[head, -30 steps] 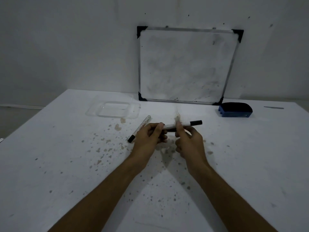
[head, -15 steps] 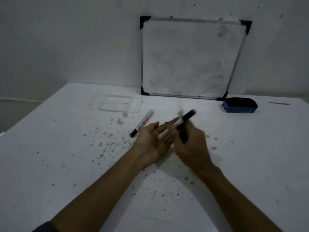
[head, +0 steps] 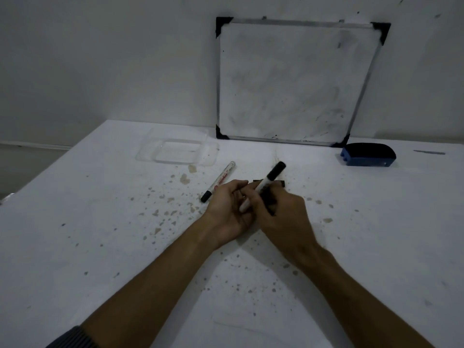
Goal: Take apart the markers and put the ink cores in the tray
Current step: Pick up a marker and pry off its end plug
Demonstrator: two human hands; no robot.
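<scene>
A white marker with a black cap [head: 270,177] is held tilted, its cap pointing up and to the right. My left hand [head: 229,209] and my right hand [head: 281,213] both grip its barrel, pressed close together above the table. A dark piece [head: 282,183] shows just behind my right fingers; what it is I cannot tell. A second white marker with a black cap [head: 219,181] lies flat on the table left of my hands. The clear plastic tray [head: 150,154] sits at the back left with nothing in it.
A small whiteboard [head: 293,81] leans against the wall at the back. A blue and black eraser [head: 367,154] lies to its right on the table. The white table [head: 100,247] is speckled with brown stains.
The marker has turned from lying level between my hands to pointing up and right. My hands have closed in on each other around its barrel.
</scene>
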